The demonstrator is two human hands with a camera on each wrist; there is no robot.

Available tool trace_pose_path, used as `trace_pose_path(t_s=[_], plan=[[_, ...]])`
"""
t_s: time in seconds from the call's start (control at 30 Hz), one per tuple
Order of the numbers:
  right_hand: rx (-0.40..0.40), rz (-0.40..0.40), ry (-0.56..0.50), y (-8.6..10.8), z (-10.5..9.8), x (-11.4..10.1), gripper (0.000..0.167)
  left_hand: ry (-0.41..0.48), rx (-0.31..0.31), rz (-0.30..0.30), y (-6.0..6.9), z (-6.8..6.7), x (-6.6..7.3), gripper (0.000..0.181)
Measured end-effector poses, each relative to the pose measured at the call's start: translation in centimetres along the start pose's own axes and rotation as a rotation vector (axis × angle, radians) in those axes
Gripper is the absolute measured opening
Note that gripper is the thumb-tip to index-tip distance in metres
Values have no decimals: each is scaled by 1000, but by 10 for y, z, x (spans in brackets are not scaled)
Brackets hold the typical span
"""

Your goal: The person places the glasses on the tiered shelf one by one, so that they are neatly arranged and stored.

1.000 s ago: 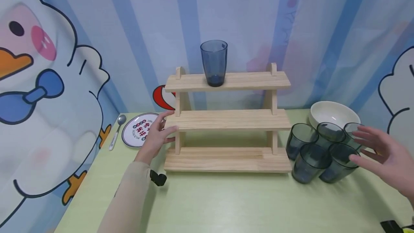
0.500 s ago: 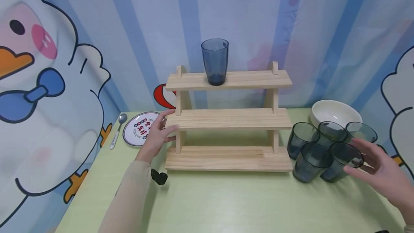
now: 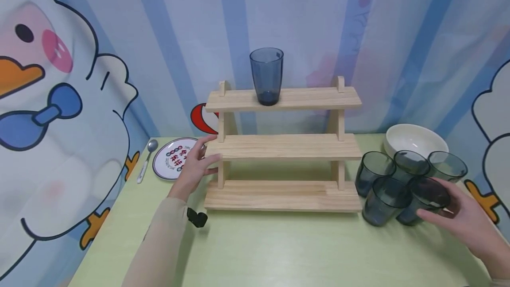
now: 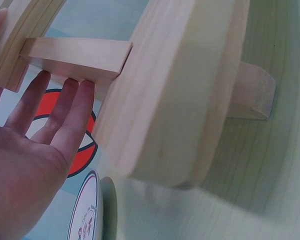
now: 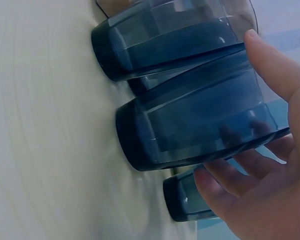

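A three-tier wooden shelf (image 3: 283,146) stands on the table. My left hand (image 3: 195,163) holds its left side at the middle board; in the left wrist view, fingertips touch the upright (image 4: 80,55). On the top board stands one blue-tinted drinking glass (image 3: 268,76). Several dark tinted glasses (image 3: 376,174) cluster upright to the right of the shelf. My right hand (image 3: 458,220) is around the front-right glass (image 5: 200,115), thumb on one side and fingers curved on the other. Its base appears to rest on the table, close beside its neighbour.
Behind the glasses is a white bowl (image 3: 416,138). A printed plate (image 3: 171,160) and a spoon (image 3: 147,160) lie on the left of the table (image 3: 271,247). A cartoon duck curtain (image 3: 179,48) hangs right behind the shelf.
My right hand has moved down and left, from above the glasses to around the front-right one. The left hand has stayed at the shelf.
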State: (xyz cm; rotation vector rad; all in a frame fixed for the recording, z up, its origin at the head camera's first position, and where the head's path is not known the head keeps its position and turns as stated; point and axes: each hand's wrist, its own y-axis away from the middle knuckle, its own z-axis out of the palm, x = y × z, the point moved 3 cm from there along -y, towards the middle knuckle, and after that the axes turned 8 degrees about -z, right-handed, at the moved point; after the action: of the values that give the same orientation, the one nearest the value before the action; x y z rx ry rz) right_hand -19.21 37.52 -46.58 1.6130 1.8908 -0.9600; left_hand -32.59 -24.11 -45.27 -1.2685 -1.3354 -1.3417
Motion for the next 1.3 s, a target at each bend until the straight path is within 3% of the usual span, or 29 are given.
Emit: trace_pose_path(t_s=[0.7, 1.0, 1.3], plan=[[109, -70, -118, 5, 6, 4, 77, -11, 6, -3, 1, 1, 0, 65], [152, -25, -116, 10, 7, 5, 77, -4, 8, -6, 0, 0, 1, 65], [210, -14, -188, 17, 6, 8, 78, -2, 12, -8, 1, 1, 1, 65]])
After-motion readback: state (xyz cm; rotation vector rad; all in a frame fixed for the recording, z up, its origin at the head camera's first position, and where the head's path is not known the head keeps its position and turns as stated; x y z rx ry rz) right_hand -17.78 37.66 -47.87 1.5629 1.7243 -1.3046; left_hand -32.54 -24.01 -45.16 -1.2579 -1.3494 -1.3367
